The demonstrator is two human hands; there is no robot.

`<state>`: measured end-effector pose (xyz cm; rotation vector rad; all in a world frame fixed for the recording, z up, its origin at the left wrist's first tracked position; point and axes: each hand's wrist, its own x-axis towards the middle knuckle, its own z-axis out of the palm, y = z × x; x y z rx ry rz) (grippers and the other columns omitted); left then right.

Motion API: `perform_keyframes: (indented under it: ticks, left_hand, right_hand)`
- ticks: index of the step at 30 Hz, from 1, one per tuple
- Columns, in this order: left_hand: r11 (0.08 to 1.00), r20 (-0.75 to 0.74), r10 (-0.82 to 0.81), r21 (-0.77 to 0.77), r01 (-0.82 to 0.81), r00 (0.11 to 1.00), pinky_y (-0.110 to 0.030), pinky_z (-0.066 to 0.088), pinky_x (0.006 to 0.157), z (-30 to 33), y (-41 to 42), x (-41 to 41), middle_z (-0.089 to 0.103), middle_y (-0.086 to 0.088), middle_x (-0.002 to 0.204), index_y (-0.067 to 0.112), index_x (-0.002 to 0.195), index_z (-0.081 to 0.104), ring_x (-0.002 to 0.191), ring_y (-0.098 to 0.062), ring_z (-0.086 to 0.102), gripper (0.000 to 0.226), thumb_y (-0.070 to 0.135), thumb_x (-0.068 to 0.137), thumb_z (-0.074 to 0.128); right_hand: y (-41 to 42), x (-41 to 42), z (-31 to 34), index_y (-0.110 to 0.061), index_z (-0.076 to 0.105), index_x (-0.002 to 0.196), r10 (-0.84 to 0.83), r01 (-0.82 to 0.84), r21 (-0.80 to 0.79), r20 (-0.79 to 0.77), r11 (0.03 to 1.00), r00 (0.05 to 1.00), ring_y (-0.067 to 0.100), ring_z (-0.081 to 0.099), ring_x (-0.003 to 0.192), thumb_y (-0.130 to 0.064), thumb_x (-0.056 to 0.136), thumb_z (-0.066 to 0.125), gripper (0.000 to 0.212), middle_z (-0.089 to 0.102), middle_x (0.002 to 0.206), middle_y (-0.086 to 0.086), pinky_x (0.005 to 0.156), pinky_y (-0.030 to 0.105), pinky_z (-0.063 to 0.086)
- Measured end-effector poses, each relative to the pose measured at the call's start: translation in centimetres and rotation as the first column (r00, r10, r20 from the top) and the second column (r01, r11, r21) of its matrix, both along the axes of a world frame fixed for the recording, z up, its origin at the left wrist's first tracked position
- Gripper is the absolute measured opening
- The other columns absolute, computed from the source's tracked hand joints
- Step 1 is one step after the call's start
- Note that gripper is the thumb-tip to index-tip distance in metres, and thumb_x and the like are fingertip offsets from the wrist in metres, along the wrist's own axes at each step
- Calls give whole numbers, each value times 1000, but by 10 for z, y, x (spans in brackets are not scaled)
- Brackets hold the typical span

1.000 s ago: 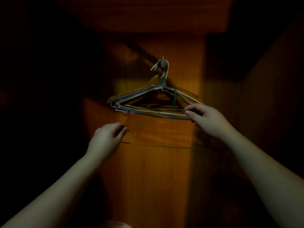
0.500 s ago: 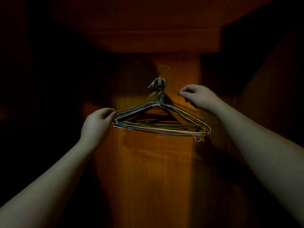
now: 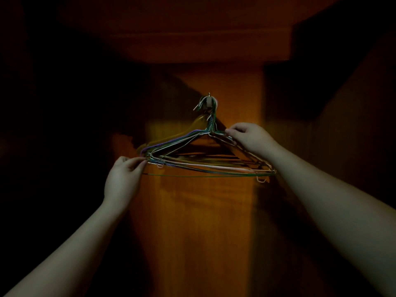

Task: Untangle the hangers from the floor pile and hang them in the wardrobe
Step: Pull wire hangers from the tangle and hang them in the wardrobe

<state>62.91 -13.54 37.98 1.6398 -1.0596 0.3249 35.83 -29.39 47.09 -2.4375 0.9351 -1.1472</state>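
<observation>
hangers (image 3: pixel 205 161) on wardrobe hook (image 3: pixel 209 101), both hands pinching wires.

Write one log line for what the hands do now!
left hand: pinches green hanger corner | right hand: pinches hanger bunch shoulder | bunch on wardrobe hook

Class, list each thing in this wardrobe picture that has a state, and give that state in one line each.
Bundle of wire hangers: hanging from the wall hook, bunched together.
Green hanger: hooked on, its bottom bar sagging below the bundle.
Wall hook: loaded with hanger hooks.
Left hand: pinches the bundle's left corner.
Right hand: pinches the right shoulder wires.
</observation>
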Motion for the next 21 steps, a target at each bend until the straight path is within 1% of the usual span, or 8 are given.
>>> perform_keyframes:
  ticks: [3,5,8,10,11,14,18,21]
  left_hand:
    - [1000,-7,0,18,0,1000,-23,35,74,-2,-7,-2,54,-4,102,16,118,70,95,-15,53,28,29,97,58]
    - [1000,-15,-5,20,5,1000,-24,35,75,0,-14,-3,55,-5,105,14,118,70,96,-16,52,28,28,97,57]
    - [999,-26,13,40,-12,1000,-28,38,78,4,-27,-3,59,-9,112,9,118,68,103,-23,56,30,28,97,57]
    - [999,-56,29,46,-26,998,-30,40,78,7,-35,-2,62,-11,115,7,115,66,106,-26,58,29,28,97,58]
    - [998,-68,36,54,-33,997,-31,40,77,8,-39,-2,63,-12,114,6,112,65,105,-27,58,27,27,96,59]
    - [996,-60,34,84,-29,998,-32,39,74,8,-46,0,63,-13,110,5,106,63,100,-27,57,22,24,95,60]
    - [993,-30,35,116,-31,999,-35,44,73,7,-52,8,59,-11,112,7,106,63,91,-22,56,22,25,96,59]
    - [988,-29,36,150,-31,999,-35,47,71,6,-51,13,56,-10,115,8,110,63,89,-20,55,23,27,97,57]
  right_hand:
    - [-6,3,-1,-22,65,99,-54,54,-15,-19,998,998,6,55,72,-40,99,50,24,64,83,-4,62,25,41]
    - [-11,6,0,-21,63,98,-124,121,-62,-48,991,991,8,54,70,-42,99,50,24,62,80,-4,61,26,41]
    - [-18,10,4,-21,60,95,-229,214,-142,-98,966,968,12,54,70,-44,97,51,25,58,78,-3,59,29,41]
    - [-21,12,5,-22,58,94,-290,263,-186,-137,947,947,12,52,69,-46,97,50,25,55,77,-4,56,27,40]
    - [-21,13,6,-22,58,94,-317,283,-209,-151,936,936,12,52,69,-47,97,50,26,55,77,-4,55,27,39]
    - [-20,15,9,-17,63,95,-377,320,-272,-192,907,906,16,54,73,-47,97,49,32,56,79,-2,59,31,45]
    - [-14,17,10,-17,62,99,-416,338,-302,-250,891,874,17,54,75,-48,97,49,34,55,80,-2,53,27,37]
    - [-9,19,10,-17,62,103,-446,363,-306,-268,880,854,18,55,79,-49,97,49,35,57,86,0,55,27,39]
